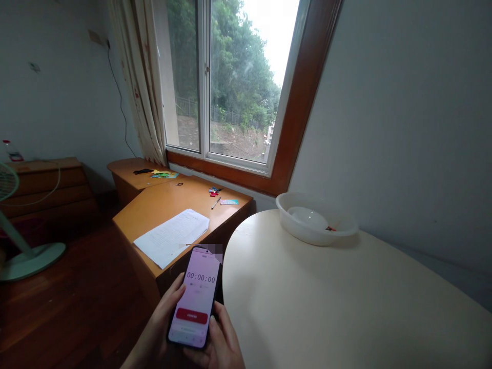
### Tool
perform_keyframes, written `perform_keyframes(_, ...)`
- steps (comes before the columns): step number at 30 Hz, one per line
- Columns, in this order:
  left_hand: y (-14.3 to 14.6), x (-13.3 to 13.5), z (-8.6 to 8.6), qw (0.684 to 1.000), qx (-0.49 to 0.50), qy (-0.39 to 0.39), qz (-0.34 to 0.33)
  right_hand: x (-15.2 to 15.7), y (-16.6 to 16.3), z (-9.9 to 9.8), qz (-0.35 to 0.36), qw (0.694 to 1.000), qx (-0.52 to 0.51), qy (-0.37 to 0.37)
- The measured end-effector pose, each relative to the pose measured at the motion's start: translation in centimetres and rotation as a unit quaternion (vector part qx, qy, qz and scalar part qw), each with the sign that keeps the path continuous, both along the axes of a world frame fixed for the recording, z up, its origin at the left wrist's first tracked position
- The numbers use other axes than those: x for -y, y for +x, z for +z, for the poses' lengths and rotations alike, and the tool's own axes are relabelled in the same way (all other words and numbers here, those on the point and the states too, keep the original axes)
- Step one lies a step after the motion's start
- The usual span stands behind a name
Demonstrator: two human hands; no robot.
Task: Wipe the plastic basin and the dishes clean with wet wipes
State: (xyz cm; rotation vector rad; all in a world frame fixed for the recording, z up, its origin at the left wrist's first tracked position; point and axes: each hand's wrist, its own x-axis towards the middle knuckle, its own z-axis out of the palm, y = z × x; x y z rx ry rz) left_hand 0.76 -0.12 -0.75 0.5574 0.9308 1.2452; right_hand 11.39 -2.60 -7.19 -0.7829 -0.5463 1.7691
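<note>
Two hands hold one phone (196,297) low in the view, just beside the near edge of the round cream table (326,307) and not touching it. The left hand (161,328) is closed around the left side of the phone, with its thumb lying on that edge. The right hand (223,346) supports it from below and from the right, with the thumb pressed on the right edge near the red button. The screen faces up and shows 00:00:00.

On the far part of the table stands a white basin (303,237). Inside it lies a smaller white bowl (307,218), and a small red thing (330,228) is at the right inner wall; what it is I cannot tell. On the wooden desk (154,205) to the left lie some printed papers (172,236) and a pen (216,203).
</note>
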Motion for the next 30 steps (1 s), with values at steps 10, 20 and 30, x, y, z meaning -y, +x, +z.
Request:
perform_keyframes(10,0.13,-0.25,0.09,0.999,0.015,-0.019,0.021,0.07,0.32,-0.56,-0.015,1.000,-0.005,0.005)
perform_keyframes(20,0.25,-0.03,-0.33,0.994,-0.008,-0.082,0.071,-0.50,0.18,-0.51,-0.019,1.000,0.011,-0.022)
perform_keyframes(30,0.22,-0.10,-0.40,0.993,-0.015,-0.092,0.073,-0.30,-0.14,-0.52,-0.038,0.999,0.003,-0.039)
